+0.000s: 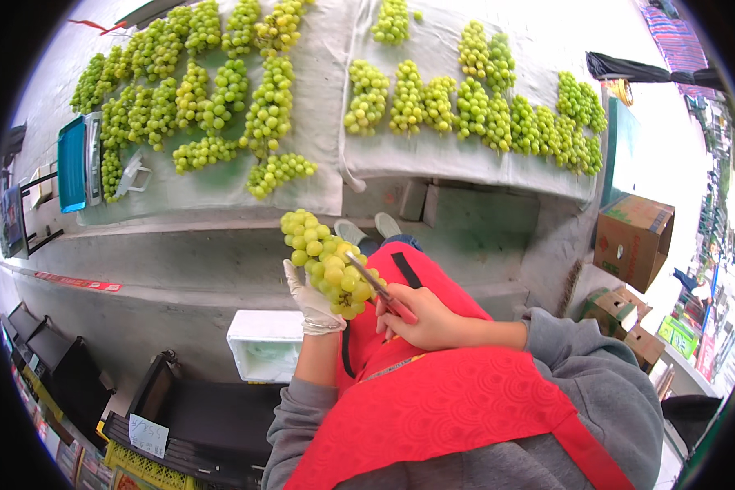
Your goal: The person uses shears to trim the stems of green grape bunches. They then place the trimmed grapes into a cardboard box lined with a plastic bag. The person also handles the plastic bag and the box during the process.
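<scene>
A bunch of green grapes (pixel 334 263) rests in my gloved left hand (pixel 315 303), which supports it from below and to the left. My bare right hand (pixel 419 315) grips the red handles of a pair of scissors (pixel 376 285). The metal blades lie over the upper right side of the bunch, pointing up and left. Whether they touch a grape, I cannot tell. Beyond my hands, many bunches of green grapes (pixel 269 107) lie in rows on a white cloth (pixel 318 122).
Below left of my hands stands a white foam box (pixel 266 321), near a black display tray (pixel 220 416). A teal tray (pixel 72 164) sits at the left end of the cloth. Cardboard boxes (pixel 631 239) stand at the right. A concrete ledge (pixel 190 242) runs before my shoes (pixel 350 231).
</scene>
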A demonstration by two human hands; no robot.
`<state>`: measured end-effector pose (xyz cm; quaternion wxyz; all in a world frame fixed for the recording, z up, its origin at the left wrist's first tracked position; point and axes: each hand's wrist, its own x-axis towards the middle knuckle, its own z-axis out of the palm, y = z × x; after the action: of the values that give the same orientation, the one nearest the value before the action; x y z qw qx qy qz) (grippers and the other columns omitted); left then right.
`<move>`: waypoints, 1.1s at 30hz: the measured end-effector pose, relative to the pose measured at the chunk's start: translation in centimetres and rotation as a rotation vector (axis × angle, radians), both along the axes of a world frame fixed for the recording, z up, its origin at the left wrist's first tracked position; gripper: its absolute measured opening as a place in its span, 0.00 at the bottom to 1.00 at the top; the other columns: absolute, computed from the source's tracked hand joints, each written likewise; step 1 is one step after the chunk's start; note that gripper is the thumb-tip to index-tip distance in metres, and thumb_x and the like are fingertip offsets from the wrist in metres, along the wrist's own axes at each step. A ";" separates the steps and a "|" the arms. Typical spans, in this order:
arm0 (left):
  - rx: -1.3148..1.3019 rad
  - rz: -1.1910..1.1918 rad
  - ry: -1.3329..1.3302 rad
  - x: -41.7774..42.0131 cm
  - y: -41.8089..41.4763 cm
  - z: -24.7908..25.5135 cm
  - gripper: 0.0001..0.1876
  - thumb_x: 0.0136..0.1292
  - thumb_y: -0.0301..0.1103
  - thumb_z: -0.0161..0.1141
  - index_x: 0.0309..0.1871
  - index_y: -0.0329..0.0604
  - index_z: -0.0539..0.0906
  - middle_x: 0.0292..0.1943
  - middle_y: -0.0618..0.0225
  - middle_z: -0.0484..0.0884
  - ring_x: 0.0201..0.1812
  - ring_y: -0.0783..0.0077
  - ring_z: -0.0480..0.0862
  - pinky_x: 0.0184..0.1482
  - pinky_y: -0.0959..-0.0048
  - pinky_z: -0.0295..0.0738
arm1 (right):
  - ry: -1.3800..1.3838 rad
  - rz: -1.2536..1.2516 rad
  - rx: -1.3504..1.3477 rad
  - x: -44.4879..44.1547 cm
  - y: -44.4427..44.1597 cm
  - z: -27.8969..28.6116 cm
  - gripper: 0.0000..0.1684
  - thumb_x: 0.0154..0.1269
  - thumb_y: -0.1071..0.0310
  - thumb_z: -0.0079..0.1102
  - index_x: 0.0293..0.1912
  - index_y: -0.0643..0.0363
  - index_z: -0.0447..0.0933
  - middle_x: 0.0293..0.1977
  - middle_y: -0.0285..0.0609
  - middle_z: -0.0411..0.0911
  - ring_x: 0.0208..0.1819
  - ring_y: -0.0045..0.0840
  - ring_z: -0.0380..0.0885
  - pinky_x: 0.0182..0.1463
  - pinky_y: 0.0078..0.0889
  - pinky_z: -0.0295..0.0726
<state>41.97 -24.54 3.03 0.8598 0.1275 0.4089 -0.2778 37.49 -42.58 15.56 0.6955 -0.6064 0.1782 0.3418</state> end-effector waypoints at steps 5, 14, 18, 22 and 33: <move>-0.164 -0.019 -0.149 4.7 -2.6 1.3 0.32 0.66 0.62 0.48 0.65 0.50 0.71 0.60 0.63 0.76 0.59 0.56 0.76 0.62 0.54 0.71 | 0.100 -0.215 0.154 6.1 -1.1 3.1 0.05 0.69 0.76 0.51 0.43 0.63 0.67 0.35 0.48 0.81 0.34 0.23 0.83 0.29 0.23 0.79; -0.273 -0.284 -0.173 12.4 -5.4 -0.7 0.39 0.69 0.67 0.35 0.75 0.51 0.54 0.69 0.53 0.63 0.66 0.49 0.68 0.64 0.40 0.63 | 0.092 -0.633 0.267 19.4 -6.1 2.4 0.10 0.65 0.74 0.56 0.45 0.60 0.72 0.36 0.47 0.82 0.31 0.25 0.81 0.33 0.28 0.80; -0.114 -0.226 -0.174 11.7 -3.5 -3.4 0.37 0.70 0.63 0.38 0.74 0.50 0.55 0.70 0.52 0.62 0.67 0.48 0.66 0.65 0.40 0.60 | 0.010 -0.670 0.253 26.8 -10.4 -2.0 0.10 0.66 0.76 0.53 0.46 0.66 0.71 0.35 0.53 0.80 0.32 0.27 0.80 0.37 0.30 0.83; -0.145 0.030 -0.090 7.7 0.2 -8.2 0.32 0.70 0.58 0.43 0.71 0.48 0.62 0.71 0.51 0.61 0.69 0.50 0.64 0.67 0.40 0.58 | -0.014 -0.629 0.325 34.7 -14.8 -5.4 0.14 0.66 0.77 0.52 0.51 0.69 0.66 0.42 0.53 0.77 0.35 0.25 0.80 0.40 0.29 0.83; 0.058 0.217 0.031 4.6 -0.2 -8.2 0.31 0.67 0.57 0.49 0.66 0.47 0.68 0.67 0.55 0.67 0.68 0.54 0.65 0.63 0.42 0.63 | -0.231 -1.019 0.589 54.6 -21.3 -14.1 0.11 0.67 0.80 0.46 0.49 0.67 0.62 0.44 0.57 0.77 0.35 0.29 0.80 0.45 0.30 0.83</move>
<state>46.53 -24.70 -5.19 0.8743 0.1031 0.4416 -0.1729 92.11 -63.92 1.45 0.9254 -0.2596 0.2678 -0.0680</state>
